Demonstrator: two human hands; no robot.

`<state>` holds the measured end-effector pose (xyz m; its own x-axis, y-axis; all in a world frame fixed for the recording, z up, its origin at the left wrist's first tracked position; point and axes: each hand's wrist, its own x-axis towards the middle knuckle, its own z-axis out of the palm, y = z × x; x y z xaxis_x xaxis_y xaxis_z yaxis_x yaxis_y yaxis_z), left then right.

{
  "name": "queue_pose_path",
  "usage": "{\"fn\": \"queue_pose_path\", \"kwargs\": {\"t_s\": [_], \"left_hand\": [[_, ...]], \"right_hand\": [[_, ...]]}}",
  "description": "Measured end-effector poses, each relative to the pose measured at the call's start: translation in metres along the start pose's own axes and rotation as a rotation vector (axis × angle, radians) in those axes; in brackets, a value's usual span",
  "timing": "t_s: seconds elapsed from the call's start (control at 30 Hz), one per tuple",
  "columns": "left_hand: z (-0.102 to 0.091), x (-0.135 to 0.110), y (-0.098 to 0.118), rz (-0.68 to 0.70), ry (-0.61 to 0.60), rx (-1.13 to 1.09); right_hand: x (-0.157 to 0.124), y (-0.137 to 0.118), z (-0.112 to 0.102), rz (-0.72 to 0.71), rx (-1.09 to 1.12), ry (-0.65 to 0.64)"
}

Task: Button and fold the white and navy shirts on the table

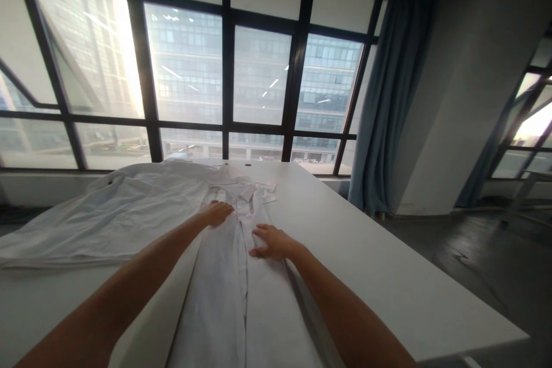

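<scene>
A white collared shirt [219, 293] lies lengthwise in front of me, its front opening running down the middle and its collar at the far end. My left hand [218, 213] rests flat on the shirt's upper left part, fingers stretched toward the opening. On the upper right part lies my right hand [272, 242], fingers spread and touching the cloth. Underneath, a narrow board seems to carry the shirt, though the cloth covers most of it. Several white garments [142, 207] are laid out to the left, close to my left forearm.
A white table [366, 259] extends to the right, its edge slanting toward the near right corner. Behind it stand dark-framed windows [263, 75]. A blue curtain [383, 109] hangs beside a pale pillar [444, 98] at the right.
</scene>
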<state>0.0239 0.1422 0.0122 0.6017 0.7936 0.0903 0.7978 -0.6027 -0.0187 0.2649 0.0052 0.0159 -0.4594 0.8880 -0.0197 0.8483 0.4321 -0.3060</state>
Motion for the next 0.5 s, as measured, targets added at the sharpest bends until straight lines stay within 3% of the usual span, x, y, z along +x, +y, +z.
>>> {"fn": "queue_pose_path", "kwargs": {"t_s": [0.2,0.33,0.5], "left_hand": [[-0.021,0.033,-0.050,0.121,0.013,0.244],[-0.030,0.049,-0.059,0.146,-0.069,0.274],[-0.040,0.064,-0.062,0.067,-0.149,0.269]], "right_hand": [[0.000,0.000,-0.003,0.018,0.058,0.000],[-0.001,0.000,-0.003,0.022,0.060,-0.004],[-0.001,0.001,-0.004,0.009,0.076,0.011]]}}
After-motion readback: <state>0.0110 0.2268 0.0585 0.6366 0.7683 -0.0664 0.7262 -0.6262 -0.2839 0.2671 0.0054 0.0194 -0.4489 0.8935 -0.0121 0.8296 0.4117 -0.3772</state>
